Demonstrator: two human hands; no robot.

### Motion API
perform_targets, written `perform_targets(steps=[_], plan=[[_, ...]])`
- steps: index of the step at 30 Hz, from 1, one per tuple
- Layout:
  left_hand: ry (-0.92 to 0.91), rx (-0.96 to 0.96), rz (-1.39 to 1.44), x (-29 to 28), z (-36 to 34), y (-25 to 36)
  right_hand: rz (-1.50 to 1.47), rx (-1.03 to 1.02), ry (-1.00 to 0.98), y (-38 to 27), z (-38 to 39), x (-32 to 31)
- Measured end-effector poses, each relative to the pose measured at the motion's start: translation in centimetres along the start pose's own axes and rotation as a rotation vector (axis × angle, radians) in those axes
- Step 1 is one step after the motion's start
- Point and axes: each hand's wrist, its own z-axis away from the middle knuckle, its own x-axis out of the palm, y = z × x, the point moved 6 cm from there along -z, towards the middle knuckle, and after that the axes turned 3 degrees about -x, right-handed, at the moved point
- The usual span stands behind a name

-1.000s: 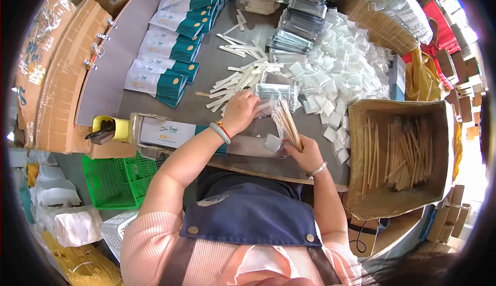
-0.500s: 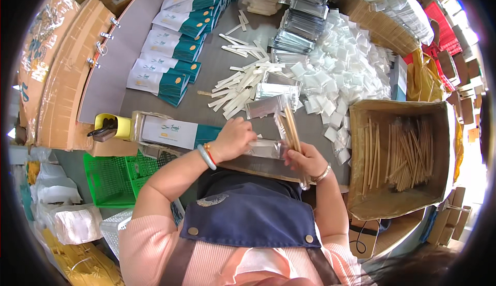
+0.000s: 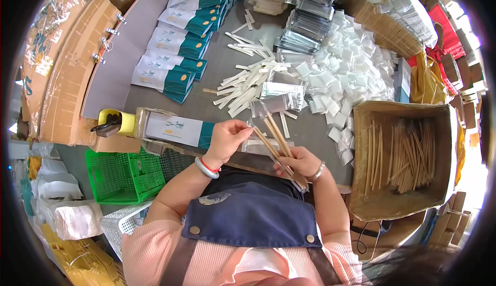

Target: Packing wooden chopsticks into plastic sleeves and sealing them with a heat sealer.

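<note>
My right hand (image 3: 301,163) is clamping the wooden sticks (image 3: 279,137), which are slanting leftward beyond its fingers; my left hand (image 3: 226,140) is pinching closed beside their far ends, on what I'm not managing to tell.

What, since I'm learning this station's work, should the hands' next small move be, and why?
Perhaps the left hand should gently draw the leftmost wooden stick away from the other sticks: its fingers seem to be at that stick's upper end, which fans apart from the rest, and the right hand holds them lower down.
</note>
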Motion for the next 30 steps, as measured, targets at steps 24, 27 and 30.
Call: perform_targets(steps=[24, 27, 30], plan=[[-0.292, 0.726, -1.257, -0.5, 2.9, 1.1, 0.94, -0.458, 0.649, -2.1, -0.6, -1.3], [-0.256, 0.697, -1.306, -0.4, 2.8, 1.8, 0.978, -0.476, 0.705, -2.5, 0.2, -2.2], [-0.241, 0.683, -1.334, -0.3, 2.6, 1.4, 0.969, -0.297, 0.8, -1.6, 0.6, -4.2]])
